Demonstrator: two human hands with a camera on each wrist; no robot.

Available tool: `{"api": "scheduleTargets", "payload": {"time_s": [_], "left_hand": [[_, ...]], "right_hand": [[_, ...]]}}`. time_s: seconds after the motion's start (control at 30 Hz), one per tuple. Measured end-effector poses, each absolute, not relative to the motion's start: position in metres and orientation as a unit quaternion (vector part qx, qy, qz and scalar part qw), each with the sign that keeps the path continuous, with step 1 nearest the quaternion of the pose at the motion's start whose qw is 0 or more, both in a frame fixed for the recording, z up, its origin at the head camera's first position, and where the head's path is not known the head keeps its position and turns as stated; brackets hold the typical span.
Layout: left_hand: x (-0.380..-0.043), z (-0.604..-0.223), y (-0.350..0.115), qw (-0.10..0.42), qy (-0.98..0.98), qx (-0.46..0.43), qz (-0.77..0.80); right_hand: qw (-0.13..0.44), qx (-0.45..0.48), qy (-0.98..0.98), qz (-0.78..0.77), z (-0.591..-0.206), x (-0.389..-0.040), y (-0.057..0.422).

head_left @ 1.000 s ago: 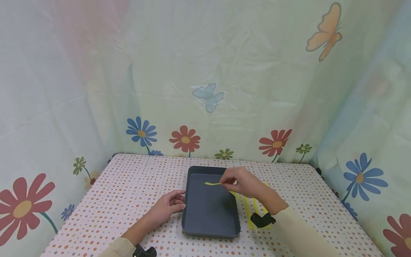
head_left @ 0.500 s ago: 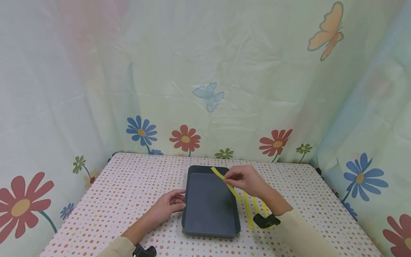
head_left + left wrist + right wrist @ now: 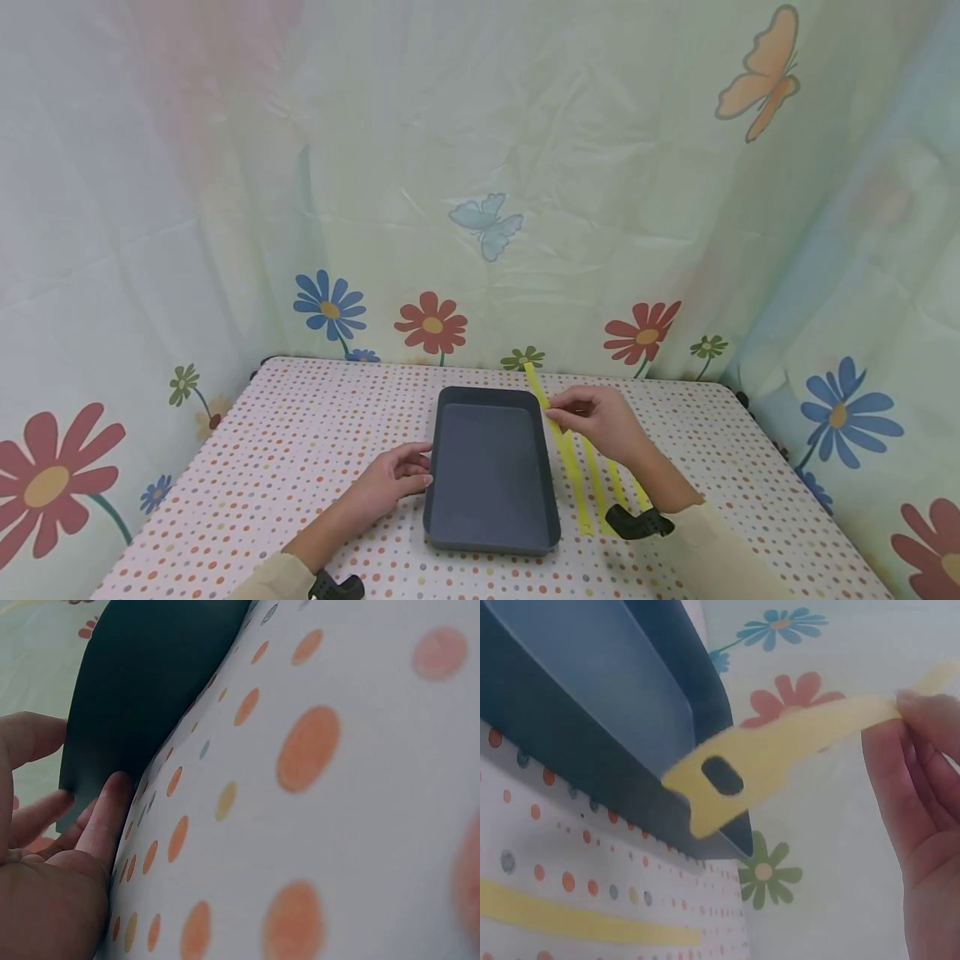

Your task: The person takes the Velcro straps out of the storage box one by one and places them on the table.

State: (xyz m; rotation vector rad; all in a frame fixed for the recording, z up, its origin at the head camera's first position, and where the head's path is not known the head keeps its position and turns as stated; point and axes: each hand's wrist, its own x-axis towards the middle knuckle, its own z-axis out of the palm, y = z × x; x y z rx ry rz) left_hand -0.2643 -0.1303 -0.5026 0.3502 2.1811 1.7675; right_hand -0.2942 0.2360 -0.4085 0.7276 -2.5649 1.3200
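My right hand (image 3: 600,421) pinches a thin yellow strip (image 3: 536,385) between thumb and fingertips, above the right rim of a dark grey rectangular tray (image 3: 491,475). In the right wrist view the yellow strip (image 3: 757,757) widens at its near end, which has an oval slot and a notched tip. The other end runs out past the fingers. My left hand (image 3: 386,479) rests beside the tray, fingertips at its left wall. The left wrist view shows its fingers (image 3: 105,810) loosely bent against the dark side wall (image 3: 142,682); nothing is gripped there.
Several more yellow strips (image 3: 597,487) lie side by side on the table right of the tray, partly under my right arm. A dotted cloth (image 3: 360,408) covers the table. A flowered curtain (image 3: 360,167) hangs behind and at both sides.
My right hand has moved right, from over the tray to its right rim, carrying the yellow strip, which now points up and away. My left hand and the tray stay put.
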Motion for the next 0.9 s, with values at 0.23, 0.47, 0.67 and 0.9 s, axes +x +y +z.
{"api": "scheduleTargets", "payload": {"time_s": [0.23, 0.47, 0.67, 0.9], "left_hand": [[-0.265, -0.504, -0.131, 0.157, 0.758, 0.125, 0.620], [-0.266, -0.506, -0.131, 0.156, 0.758, 0.127, 0.621], [-0.267, -0.506, -0.131, 0.155, 0.759, 0.129, 0.619], [-0.267, -0.506, -0.131, 0.154, 0.761, 0.129, 0.617]], "right_hand": [[0.090, 0.194, -0.859, 0.466, -0.414, -0.291, 0.248], [0.109, 0.162, -0.858, 0.476, -0.422, -0.289, 0.259], [0.111, 0.134, -0.857, 0.484, -0.427, -0.284, 0.267], [0.120, 0.097, -0.850, 0.504, -0.430, -0.274, 0.274]]}}
